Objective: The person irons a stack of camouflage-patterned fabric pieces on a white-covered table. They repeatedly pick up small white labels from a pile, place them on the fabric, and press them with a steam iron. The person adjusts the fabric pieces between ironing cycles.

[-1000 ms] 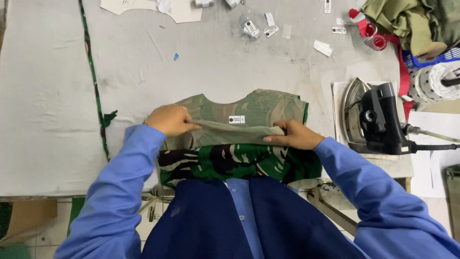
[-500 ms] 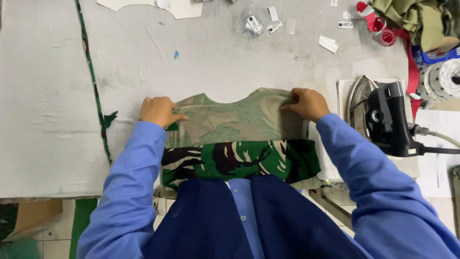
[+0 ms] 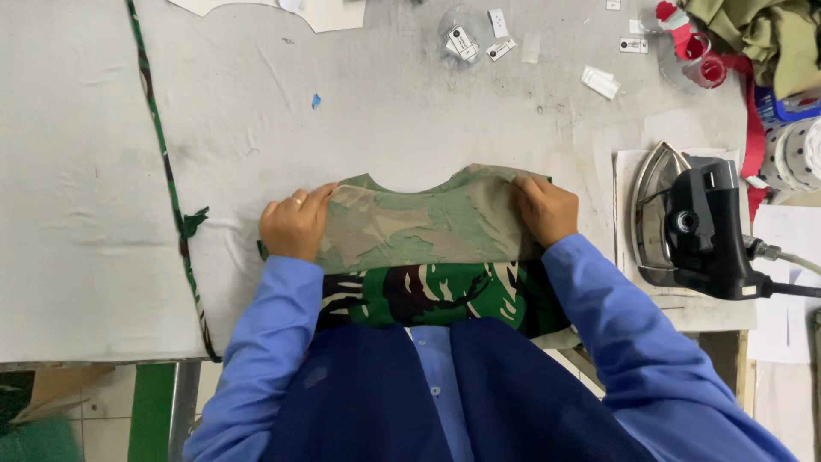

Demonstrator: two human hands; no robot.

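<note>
Both hands' fingers curl closed over the camouflage garment piece [image 3: 428, 231]: left hand [image 3: 295, 227] at nine o'clock, right hand [image 3: 546, 210] at three. It lies on the grey padded table [image 3: 85, 171], near edge. An iron [image 3: 693, 227] rests beyond at three; bare surface spreads toward twelve.

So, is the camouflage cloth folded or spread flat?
Folded. The camouflage cloth shows its pale reverse turned over the darker green face, with the left hand and right hand pressing its sides.
</note>
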